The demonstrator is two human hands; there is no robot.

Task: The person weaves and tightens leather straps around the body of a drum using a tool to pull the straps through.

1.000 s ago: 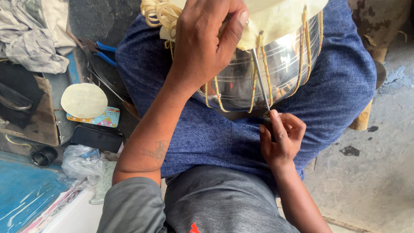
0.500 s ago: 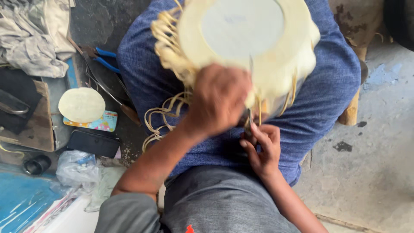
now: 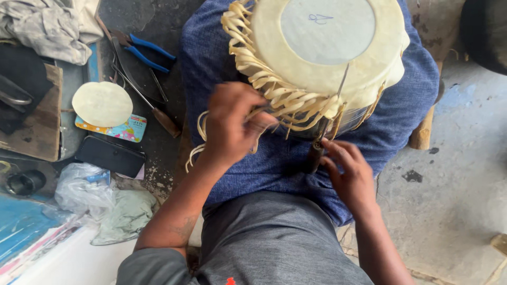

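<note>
Inspector: Lighting?
Recorder: Even, soft daylight; shadows faint. Mild sheen on the pale drum skin (image 3: 327,31).
Inspector: Sharpness?
Recorder: The drum skin is crisp. The left hand (image 3: 232,124) just below it is motion-blurred, and the frame corners far from it soften slightly.

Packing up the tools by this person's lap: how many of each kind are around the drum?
Drum: 1
Blue-handled pliers: 1
Loose round skin disc: 1
Wooden-handled tool: 1
Dark-handled awl in right hand: 1
Total: 5
</note>
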